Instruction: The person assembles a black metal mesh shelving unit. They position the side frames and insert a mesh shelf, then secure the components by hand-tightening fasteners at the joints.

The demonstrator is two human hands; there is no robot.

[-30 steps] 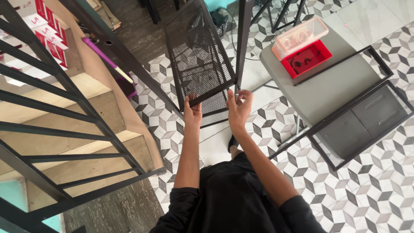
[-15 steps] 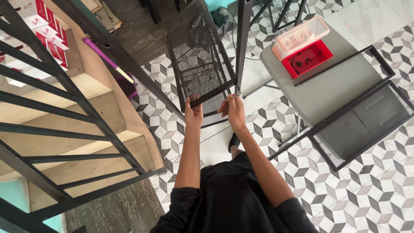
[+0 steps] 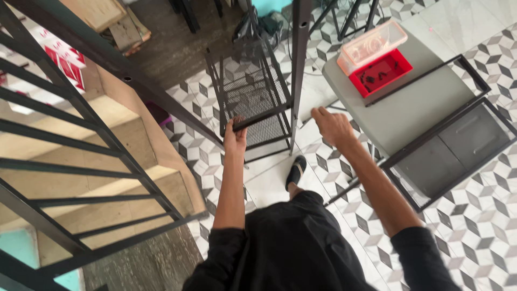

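My left hand (image 3: 235, 138) grips the near corner of a black metal mesh shelf (image 3: 249, 92) that belongs to an upright black rack. A black rack post (image 3: 298, 64) rises at the shelf's right corner. My right hand (image 3: 332, 125) hovers off to the right of that post, over the near edge of a grey folding table (image 3: 409, 110), fingers loosely apart and holding nothing I can see. Farther back on the table sits a red tray (image 3: 381, 72) with small dark parts, a clear plastic lidded box (image 3: 371, 46) behind it.
Another black mesh shelf panel (image 3: 458, 145) lies on the table's right side with a thin black bar (image 3: 414, 81) beside it. A black stair railing (image 3: 70, 134) and wooden steps (image 3: 86, 161) fill the left. My sandalled foot (image 3: 296, 170) stands on patterned floor tiles.
My right hand has left the shelf's right corner by the post and swung right toward the table. The left hand keeps its grip; the view has shifted slightly.
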